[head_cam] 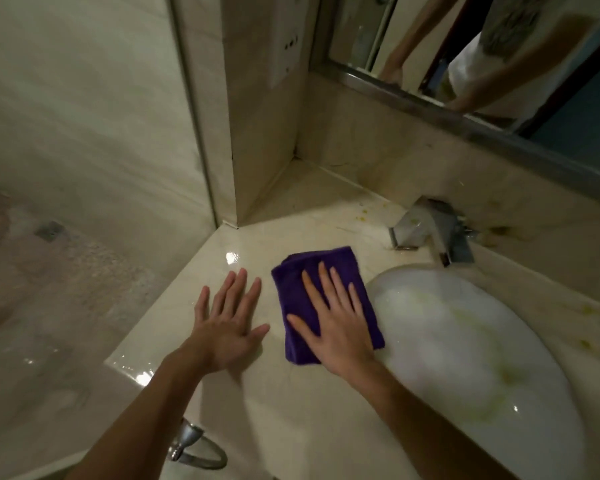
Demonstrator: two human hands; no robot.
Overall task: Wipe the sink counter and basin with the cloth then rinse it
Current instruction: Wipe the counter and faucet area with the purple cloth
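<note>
Now the right hand presses flat, fingers spread, on the folded purple cloth at frame centre, on the marble counter just left of the white basin. Left hand lies open-palmed on the counter beside the cloth, grasping nothing. Chrome faucet sits upper right of the cloth.

bathroom | marble counter | white basin | chrome faucet | wall mirror
</note>
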